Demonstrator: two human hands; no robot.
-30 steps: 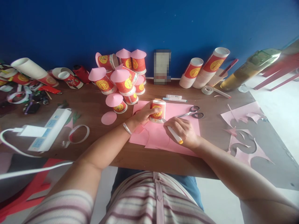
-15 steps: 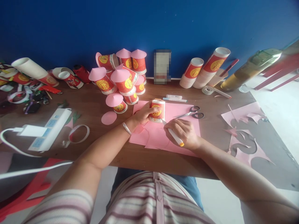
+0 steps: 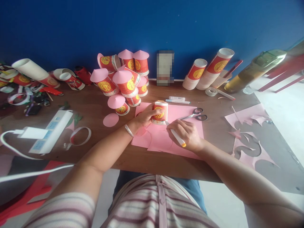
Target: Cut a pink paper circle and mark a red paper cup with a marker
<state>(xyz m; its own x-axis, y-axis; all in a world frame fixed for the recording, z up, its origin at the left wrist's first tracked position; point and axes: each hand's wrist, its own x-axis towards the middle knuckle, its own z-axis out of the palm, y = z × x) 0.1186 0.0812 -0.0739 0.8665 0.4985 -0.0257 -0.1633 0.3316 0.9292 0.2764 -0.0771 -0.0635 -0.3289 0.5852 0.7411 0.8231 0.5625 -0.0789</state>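
Observation:
My left hand is wrapped round a red paper cup with a yellow emblem, its thumb lying across the front. The cup is upside down over pink paper, its white rim low. In my right hand is a white marker with an orange end cap. The marker's tip is close to the cup's rim; whether it touches cannot be made out. Scissors with black handles lie on the paper just beyond my right hand. A pen lies behind the cup.
Several cups with pink cone tops are heaped at back left. Stacked cups, a tape roll and a bottle stand at back right. Pink scraps lie right, a power strip left. A phone-like device leans on the wall.
My right hand and the marker have shifted very slightly by the cup's rim. My left hand and the cup stay where they were.

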